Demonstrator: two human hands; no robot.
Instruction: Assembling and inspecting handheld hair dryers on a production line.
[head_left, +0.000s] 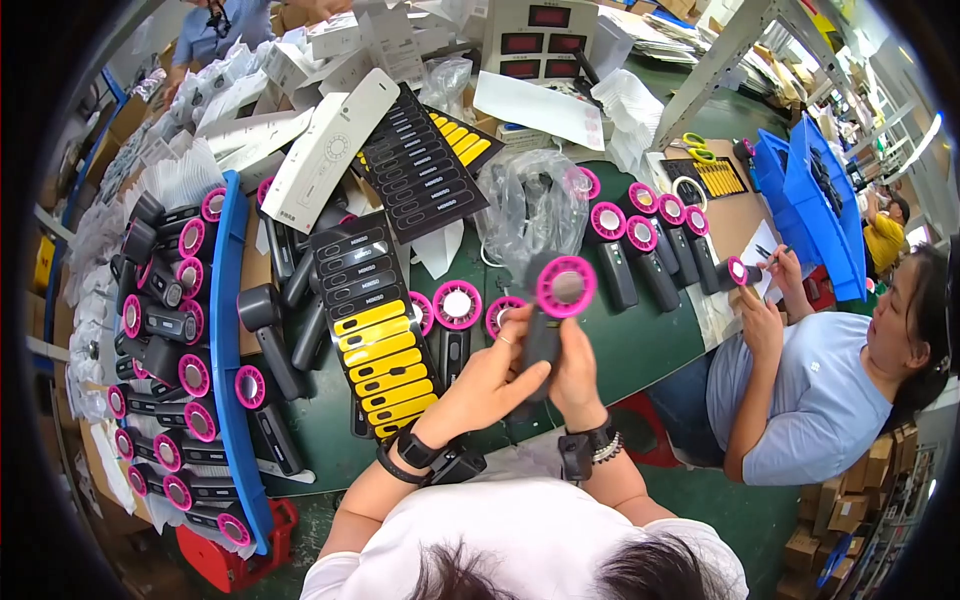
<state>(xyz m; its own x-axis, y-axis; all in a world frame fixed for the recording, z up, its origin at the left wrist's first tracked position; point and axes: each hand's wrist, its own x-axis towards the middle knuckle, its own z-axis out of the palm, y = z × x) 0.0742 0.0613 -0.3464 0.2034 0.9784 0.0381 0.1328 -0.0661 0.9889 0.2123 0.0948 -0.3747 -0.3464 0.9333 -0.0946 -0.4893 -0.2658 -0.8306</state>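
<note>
A grey hair dryer (553,305) with a pink-ringed head, held up in both hands above the near side of the green surface (640,345). The left hand (490,385) pinches the handle between curled fingers and a thumb laid along its lower part; the right hand (577,375) closes in from the opposite side, its fingers partly hidden, so we cannot tell how firmly they press. For sound handling, we would let the left hand carry the weight low on the handle, leave the right light enough to turn the piece, and spare the pink ring any thumb pressure. We judge the label sheet (375,330), yellow where labels are missing, to be worth guarding: its lower end lies just beside the left wristband (415,450). As to room, we note a strip of bare green to the right of the hands, running to the surface's near edge. Beyond the hands, a plastic bag (535,205) and standing dryers (642,235) crowd the way; leftward, the blue tray wall (228,330) bounds it.
</note>
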